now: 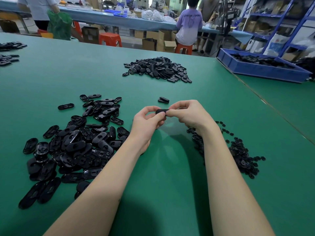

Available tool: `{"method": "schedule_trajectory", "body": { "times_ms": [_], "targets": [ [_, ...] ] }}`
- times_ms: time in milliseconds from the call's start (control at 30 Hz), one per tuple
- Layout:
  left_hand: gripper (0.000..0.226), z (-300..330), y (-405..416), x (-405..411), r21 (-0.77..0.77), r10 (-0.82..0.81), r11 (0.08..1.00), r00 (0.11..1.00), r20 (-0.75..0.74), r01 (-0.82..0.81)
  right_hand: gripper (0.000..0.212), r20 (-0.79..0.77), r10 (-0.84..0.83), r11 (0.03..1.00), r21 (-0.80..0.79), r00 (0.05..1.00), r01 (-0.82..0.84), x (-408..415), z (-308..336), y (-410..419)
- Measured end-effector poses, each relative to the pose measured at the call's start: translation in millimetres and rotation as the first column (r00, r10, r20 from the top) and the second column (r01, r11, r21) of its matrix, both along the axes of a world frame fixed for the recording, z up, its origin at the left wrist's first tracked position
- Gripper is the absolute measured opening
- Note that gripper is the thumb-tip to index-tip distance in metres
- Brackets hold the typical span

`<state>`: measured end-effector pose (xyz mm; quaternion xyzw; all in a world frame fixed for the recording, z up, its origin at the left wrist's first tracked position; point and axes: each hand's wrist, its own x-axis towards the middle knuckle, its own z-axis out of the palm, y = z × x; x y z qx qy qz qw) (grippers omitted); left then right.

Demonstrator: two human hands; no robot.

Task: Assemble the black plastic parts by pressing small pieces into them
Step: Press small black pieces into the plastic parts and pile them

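My left hand (148,120) & right hand (187,114) both pinch one black part (162,111) above table (170,184) mid; no readable writing on it.

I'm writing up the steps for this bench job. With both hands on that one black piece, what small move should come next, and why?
Probably a firm squeeze of thumbs and fingers. Both the left hand and right hand pinch one black oval part above the green table, so a small piece is likely being seated, though it is hidden. Afterwards it would likely join the far pile.
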<state>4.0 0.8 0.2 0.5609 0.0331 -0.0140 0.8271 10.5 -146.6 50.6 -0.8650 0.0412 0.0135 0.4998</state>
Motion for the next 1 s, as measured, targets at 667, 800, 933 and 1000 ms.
{"method": "schedule_trajectory", "body": {
  "times_ms": [667,800,933,1000],
  "targets": [
    [0.018,3.1,0.7,-0.8,-0.033,-0.061,0.998,0.998,-0.014,0.061,0.018,0.106,0.019,0.996,0.085,0.994,-0.028,0.7,-8.6,5.0],
    [0.019,2.0,-0.7,0.3,-0.002,-0.04,0.999,0.999,-0.023,0.04,0.022,0.12,0.023,0.996,0.078,0.993,-0.032,1.6,-9.2,6.2],
    [0.021,-0.4,-2.7,1.2,0.017,-0.005,1.0,1.0,-0.027,0.005,0.023,0.132,0.03,0.997,0.069,0.991,-0.039,2.5,-10.0,7.3],
    [0.021,-1.2,-3.2,1.9,0.027,0.003,1.0,1.0,-0.026,-0.002,0.023,0.136,0.03,0.997,0.063,0.99,-0.039,3.1,-10.6,7.2]
  ]
}}
